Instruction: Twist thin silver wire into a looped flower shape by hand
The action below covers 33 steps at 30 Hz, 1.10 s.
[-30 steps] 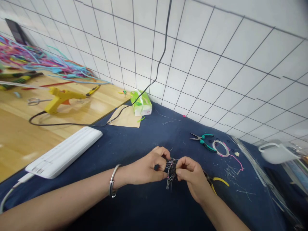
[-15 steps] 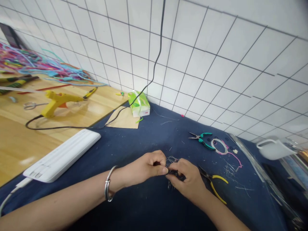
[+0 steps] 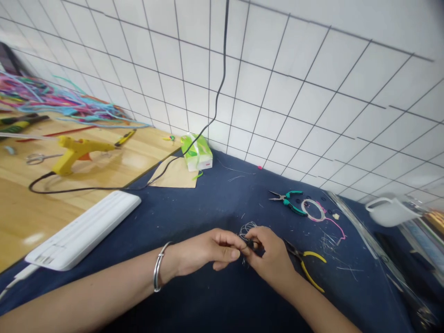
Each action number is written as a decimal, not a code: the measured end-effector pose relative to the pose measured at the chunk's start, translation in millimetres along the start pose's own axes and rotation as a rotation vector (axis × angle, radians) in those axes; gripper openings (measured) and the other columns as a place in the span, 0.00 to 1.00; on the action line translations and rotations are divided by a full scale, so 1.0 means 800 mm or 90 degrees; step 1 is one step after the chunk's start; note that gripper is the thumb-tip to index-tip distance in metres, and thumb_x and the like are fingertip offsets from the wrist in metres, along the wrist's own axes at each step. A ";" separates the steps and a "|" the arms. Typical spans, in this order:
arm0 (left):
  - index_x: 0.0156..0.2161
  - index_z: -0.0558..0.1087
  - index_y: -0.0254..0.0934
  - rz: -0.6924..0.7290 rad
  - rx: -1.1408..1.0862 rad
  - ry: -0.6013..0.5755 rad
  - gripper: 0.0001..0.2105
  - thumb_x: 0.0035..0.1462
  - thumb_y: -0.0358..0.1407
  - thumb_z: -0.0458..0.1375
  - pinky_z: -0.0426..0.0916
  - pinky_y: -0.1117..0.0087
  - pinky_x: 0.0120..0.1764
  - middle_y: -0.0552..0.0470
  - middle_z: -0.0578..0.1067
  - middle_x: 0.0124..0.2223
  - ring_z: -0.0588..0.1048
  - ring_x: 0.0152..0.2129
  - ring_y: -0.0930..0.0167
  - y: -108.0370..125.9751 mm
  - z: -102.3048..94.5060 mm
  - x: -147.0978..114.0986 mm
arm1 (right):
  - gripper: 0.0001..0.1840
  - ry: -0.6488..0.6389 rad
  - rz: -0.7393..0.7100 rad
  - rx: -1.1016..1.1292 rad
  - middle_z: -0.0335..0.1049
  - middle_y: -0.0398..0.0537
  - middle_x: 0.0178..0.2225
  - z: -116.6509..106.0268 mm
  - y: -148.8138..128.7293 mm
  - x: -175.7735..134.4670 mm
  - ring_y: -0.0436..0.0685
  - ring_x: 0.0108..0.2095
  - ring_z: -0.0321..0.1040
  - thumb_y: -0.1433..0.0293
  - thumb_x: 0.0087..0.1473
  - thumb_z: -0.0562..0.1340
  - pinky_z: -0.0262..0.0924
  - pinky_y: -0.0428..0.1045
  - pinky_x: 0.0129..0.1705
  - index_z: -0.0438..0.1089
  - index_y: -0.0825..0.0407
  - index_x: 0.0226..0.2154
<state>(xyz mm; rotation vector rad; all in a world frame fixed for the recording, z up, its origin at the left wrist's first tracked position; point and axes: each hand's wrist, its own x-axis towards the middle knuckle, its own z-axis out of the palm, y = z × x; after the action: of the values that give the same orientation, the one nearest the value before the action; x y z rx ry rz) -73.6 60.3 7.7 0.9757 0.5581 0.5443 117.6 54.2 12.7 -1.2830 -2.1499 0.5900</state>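
My right hand [image 3: 272,252] is closed, with thumb and fingers pinching a small dark piece [image 3: 250,243] whose exact kind I cannot make out. Thin silvery wire loops [image 3: 247,227] stick out beyond the fingertips, and a few wire ends hang below. My left hand [image 3: 213,249], with a silver bangle at the wrist, meets it from the left. Its bent index finger reaches the dark piece and the thumb lies just under that finger; whatever they grip is hidden. Yellow-handled pliers [image 3: 312,268] lie beside my right hand, their jaws partly behind it.
Green-handled needle-nose pliers [image 3: 289,201], a white ring spool [image 3: 312,211] and wire scraps [image 3: 329,243] lie on the dark blue cloth. A white power bank [image 3: 85,231], tissue pack [image 3: 196,152] and yellow glue gun [image 3: 78,152] are leftward. A white mug [image 3: 391,212] stands at right.
My left thumb has slid back from the dark piece, and the left index finger now stretches further toward my right fingertips. The wire loops show more. The view has shifted slightly.
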 end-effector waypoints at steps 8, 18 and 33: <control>0.46 0.71 0.34 0.070 0.049 0.094 0.15 0.56 0.38 0.53 0.59 0.77 0.18 0.50 0.72 0.26 0.65 0.12 0.80 -0.009 -0.002 0.007 | 0.10 -0.037 0.124 0.314 0.65 0.40 0.28 -0.014 -0.015 0.002 0.49 0.29 0.63 0.78 0.47 0.58 0.59 0.46 0.34 0.61 0.50 0.34; 0.45 0.71 0.37 0.121 0.266 0.186 0.14 0.52 0.33 0.53 0.61 0.82 0.14 0.54 0.71 0.25 0.66 0.16 0.79 0.003 0.007 0.005 | 0.09 -0.053 0.204 0.733 0.69 0.46 0.36 -0.011 -0.022 -0.003 0.49 0.33 0.63 0.76 0.48 0.61 0.56 0.47 0.38 0.62 0.52 0.33; 0.26 0.66 0.35 0.210 0.620 0.365 0.03 0.47 0.27 0.52 0.56 0.80 0.20 0.59 0.68 0.21 0.63 0.17 0.80 -0.020 0.003 0.002 | 0.08 -0.035 0.196 0.424 0.68 0.43 0.31 0.002 -0.033 -0.009 0.49 0.29 0.62 0.75 0.48 0.60 0.58 0.45 0.34 0.65 0.50 0.34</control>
<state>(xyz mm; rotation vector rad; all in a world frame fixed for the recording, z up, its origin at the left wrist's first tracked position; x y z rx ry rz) -68.4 53.0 -5.5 1.8723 1.2479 0.8830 102.2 36.2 26.0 -1.2102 -1.5757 1.3441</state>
